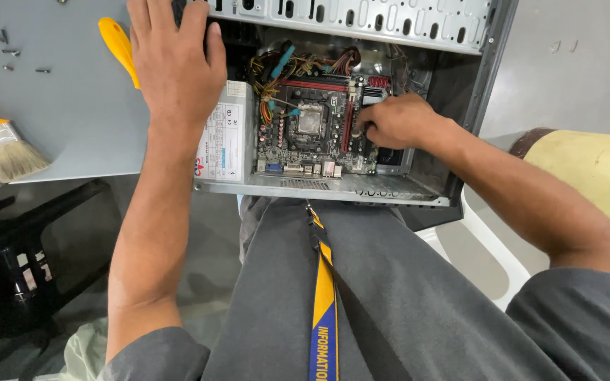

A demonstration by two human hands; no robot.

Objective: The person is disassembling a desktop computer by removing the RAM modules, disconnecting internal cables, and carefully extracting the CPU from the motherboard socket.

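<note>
Head view shows an open computer case [361,190] lying on its side in the upper middle of the frame, with the left hand [176,60] spread flat on its top edge beside the grey power supply [226,141]. The right hand [395,120] reaches inside, fingers curled together at the right edge of the motherboard [312,130]; whether they pinch anything I cannot tell. I judge the steel case stiff, heavy and best held by its frame, while the board is fragile and should be taken only by its edges, clear of the loose wires [284,67].
</note>
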